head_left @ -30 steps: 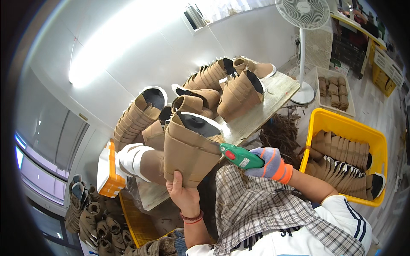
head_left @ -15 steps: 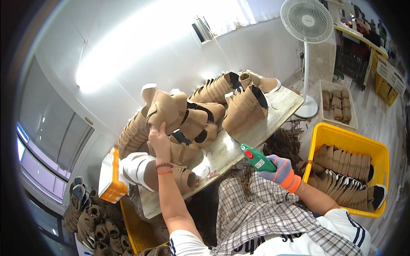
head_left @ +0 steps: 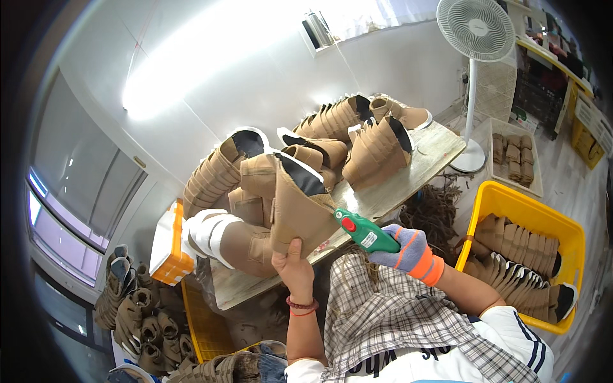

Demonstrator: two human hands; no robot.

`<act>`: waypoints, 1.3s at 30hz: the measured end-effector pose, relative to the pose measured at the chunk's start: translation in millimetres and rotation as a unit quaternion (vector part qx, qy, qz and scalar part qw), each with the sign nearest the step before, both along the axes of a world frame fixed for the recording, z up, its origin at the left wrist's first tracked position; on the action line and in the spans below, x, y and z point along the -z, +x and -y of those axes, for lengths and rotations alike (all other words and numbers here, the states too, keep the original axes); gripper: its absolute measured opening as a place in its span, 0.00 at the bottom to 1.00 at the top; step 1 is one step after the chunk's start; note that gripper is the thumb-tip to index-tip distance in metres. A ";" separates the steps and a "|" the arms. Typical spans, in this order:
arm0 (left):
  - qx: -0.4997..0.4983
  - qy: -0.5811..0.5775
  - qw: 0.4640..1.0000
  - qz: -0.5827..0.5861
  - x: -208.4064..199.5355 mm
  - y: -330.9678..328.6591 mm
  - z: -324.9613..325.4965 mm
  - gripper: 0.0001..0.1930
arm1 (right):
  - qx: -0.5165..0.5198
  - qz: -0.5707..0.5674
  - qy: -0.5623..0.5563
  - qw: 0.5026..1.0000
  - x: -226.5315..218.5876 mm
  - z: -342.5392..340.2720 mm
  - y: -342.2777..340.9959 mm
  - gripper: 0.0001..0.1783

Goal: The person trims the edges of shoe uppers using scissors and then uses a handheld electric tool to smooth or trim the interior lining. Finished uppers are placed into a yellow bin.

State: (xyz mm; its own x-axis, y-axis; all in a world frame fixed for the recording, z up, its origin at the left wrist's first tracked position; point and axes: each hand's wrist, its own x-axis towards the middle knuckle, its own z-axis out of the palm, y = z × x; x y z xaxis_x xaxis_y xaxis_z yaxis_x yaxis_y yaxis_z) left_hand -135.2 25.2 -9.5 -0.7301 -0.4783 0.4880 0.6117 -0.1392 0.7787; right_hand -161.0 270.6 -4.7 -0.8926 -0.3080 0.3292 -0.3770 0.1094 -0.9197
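Note:
My left hand (head_left: 295,273) grips a tan shoe upper (head_left: 295,214) by its lower edge, the thumb lying on its outer side. The upper is tilted, with its black lining and white rim facing up. My right hand (head_left: 408,254), in a grey and orange glove, is closed round a green handheld power tool (head_left: 369,233) with a red button. The tool's thin tip is at the right edge of the upper; whether it touches cannot be made out. Behind the held piece, nested stacks of tan uppers (head_left: 220,169) and loose ones lie on the worktable (head_left: 431,153).
A yellow crate (head_left: 488,191) with rows of uppers stands on the right. Beyond it are a pale bin (head_left: 539,185) of tan bundles and a white fan (head_left: 471,156). Brown scraps (head_left: 434,204) lie under the table. More uppers (head_left: 150,319) are piled lower left, near a white-orange box (head_left: 167,246).
My left hand has brought the upper from the stack down and right, turning it so its lining shows. The green tool has moved left, up to the upper's edge.

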 end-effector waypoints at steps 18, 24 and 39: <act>-0.110 -0.570 0.810 -0.083 5.8 7.2 -17.3 0.12 | -0.040 0.154 -0.155 0.975 -17.4 -17.3 1.2 0.24; -0.083 -0.510 0.853 -0.071 15.4 17.1 -23.8 0.10 | -0.029 0.160 -0.180 0.970 -33.2 -28.6 -6.5 0.22; 0.255 0.379 0.880 0.135 -51.2 2.4 55.2 0.15 | 0.056 -0.204 0.166 0.963 20.8 -67.4 -4.2 0.23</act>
State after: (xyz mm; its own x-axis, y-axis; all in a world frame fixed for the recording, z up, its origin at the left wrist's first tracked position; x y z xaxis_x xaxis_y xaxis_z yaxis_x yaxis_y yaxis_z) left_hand -132.8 -30.0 41.7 -0.9841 -0.1690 -0.0543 0.1266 -0.8828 0.4524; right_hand -165.2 338.0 -25.5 -0.7433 -0.3662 0.5598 -0.6686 0.4323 -0.6050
